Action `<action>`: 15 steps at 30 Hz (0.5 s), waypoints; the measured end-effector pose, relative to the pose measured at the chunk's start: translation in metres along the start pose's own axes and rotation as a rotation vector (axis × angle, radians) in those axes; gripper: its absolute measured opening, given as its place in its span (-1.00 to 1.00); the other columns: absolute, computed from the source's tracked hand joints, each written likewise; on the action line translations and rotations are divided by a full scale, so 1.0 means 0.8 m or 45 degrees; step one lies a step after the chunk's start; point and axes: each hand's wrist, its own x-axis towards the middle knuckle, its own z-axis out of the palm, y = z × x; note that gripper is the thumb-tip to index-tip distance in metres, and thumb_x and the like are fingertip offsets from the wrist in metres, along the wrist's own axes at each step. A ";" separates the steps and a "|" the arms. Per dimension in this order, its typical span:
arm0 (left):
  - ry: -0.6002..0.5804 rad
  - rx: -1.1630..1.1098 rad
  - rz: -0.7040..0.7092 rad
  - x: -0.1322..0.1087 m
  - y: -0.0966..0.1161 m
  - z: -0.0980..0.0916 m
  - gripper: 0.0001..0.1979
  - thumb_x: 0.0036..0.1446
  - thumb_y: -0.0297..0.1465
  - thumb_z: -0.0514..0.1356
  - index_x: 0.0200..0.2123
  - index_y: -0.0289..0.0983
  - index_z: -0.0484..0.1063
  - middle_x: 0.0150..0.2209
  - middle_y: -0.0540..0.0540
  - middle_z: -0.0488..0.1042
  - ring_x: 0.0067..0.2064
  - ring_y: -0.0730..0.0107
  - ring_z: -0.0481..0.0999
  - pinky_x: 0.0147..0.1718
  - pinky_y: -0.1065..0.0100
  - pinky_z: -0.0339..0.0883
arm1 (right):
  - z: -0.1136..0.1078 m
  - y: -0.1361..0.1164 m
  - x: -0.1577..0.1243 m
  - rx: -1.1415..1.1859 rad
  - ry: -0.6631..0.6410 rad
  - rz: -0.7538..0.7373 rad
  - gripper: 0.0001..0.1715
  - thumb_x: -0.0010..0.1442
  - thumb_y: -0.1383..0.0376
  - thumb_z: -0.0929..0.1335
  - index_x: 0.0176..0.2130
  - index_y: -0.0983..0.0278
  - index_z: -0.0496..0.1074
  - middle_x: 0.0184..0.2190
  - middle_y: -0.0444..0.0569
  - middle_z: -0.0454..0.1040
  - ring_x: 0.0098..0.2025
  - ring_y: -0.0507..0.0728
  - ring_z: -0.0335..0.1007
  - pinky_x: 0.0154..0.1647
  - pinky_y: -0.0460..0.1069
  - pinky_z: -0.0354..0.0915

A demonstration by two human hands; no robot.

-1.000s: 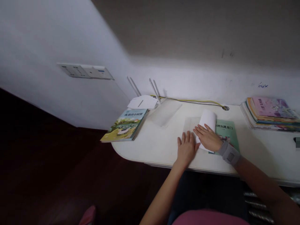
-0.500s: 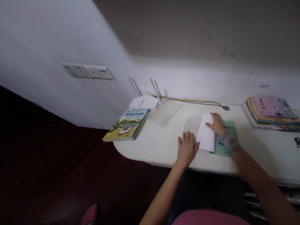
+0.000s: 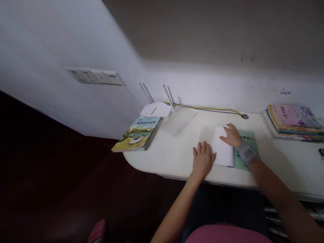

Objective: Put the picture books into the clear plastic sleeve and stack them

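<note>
A green book (image 3: 246,141) lies on the white desk (image 3: 172,155), with a white sheet (image 3: 222,152) folded over its left part. A clear film (image 3: 206,134) spreads on the desk just left of that sheet. My left hand (image 3: 202,160) rests flat on the desk and film, fingers stretched out. My right hand (image 3: 231,135) presses on the upper right of the white sheet, fingers extended. A grey band is on my right wrist.
A picture book (image 3: 138,133) overhangs the desk's left end. A white router (image 3: 157,108) with antennas and a yellow cable (image 3: 215,109) sit at the back. A second clear sheet (image 3: 181,122) lies nearby. A stack of books (image 3: 293,122) is at the far right.
The curled white sheet has been flattened over the green book. My right hand slid from the sheet's lower part up to its top right. My left hand stayed put.
</note>
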 end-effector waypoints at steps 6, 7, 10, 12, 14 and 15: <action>0.008 -0.004 0.012 0.000 -0.001 0.000 -0.46 0.26 -0.20 -0.09 0.18 -0.44 0.18 0.25 -0.31 0.13 0.27 -0.13 0.06 0.15 -0.15 0.00 | 0.000 -0.001 0.000 -0.010 -0.029 0.001 -0.44 0.04 0.12 0.35 -0.03 0.39 0.38 0.14 0.25 0.16 0.21 0.32 -0.02 0.19 0.16 -0.02; 0.013 -0.006 0.014 0.000 -0.001 0.001 -0.46 0.26 -0.20 -0.09 0.17 -0.44 0.18 0.25 -0.32 0.13 0.27 -0.13 0.05 0.14 -0.15 0.00 | -0.001 -0.002 0.000 -0.011 -0.034 0.004 -0.45 0.04 0.12 0.34 -0.03 0.39 0.37 0.15 0.25 0.16 0.22 0.32 -0.03 0.19 0.16 -0.02; 0.018 -0.014 0.018 0.000 -0.001 0.002 -0.47 0.26 -0.19 -0.08 0.17 -0.42 0.19 0.25 -0.31 0.13 0.27 -0.13 0.06 0.15 -0.16 0.00 | -0.002 -0.003 0.000 -0.023 -0.041 0.002 -0.45 0.04 0.12 0.34 -0.04 0.39 0.37 0.15 0.25 0.16 0.22 0.32 -0.04 0.20 0.16 -0.04; 0.011 -0.016 0.020 0.000 -0.001 0.003 -0.47 0.26 -0.20 -0.07 0.17 -0.41 0.19 0.25 -0.31 0.13 0.27 -0.13 0.05 0.14 -0.16 0.01 | -0.004 -0.004 0.001 -0.033 -0.053 -0.007 -0.46 0.04 0.12 0.34 -0.04 0.38 0.37 0.15 0.26 0.17 0.22 0.32 -0.02 0.20 0.16 -0.04; 0.013 -0.012 0.025 0.000 -0.002 0.004 -0.46 0.26 -0.20 -0.08 0.17 -0.42 0.19 0.25 -0.31 0.13 0.27 -0.14 0.05 0.14 -0.16 0.01 | -0.005 -0.004 0.002 -0.040 -0.069 -0.012 -0.46 0.05 0.11 0.33 -0.04 0.38 0.37 0.15 0.26 0.17 0.22 0.33 -0.02 0.19 0.17 -0.04; 0.017 -0.011 0.027 0.000 -0.002 0.005 -0.46 0.26 -0.20 -0.08 0.17 -0.43 0.19 0.25 -0.32 0.13 0.26 -0.14 0.05 0.14 -0.16 0.01 | -0.005 -0.004 0.003 -0.043 -0.076 -0.010 -0.45 0.05 0.11 0.33 -0.04 0.38 0.37 0.15 0.26 0.16 0.22 0.33 -0.03 0.19 0.18 -0.03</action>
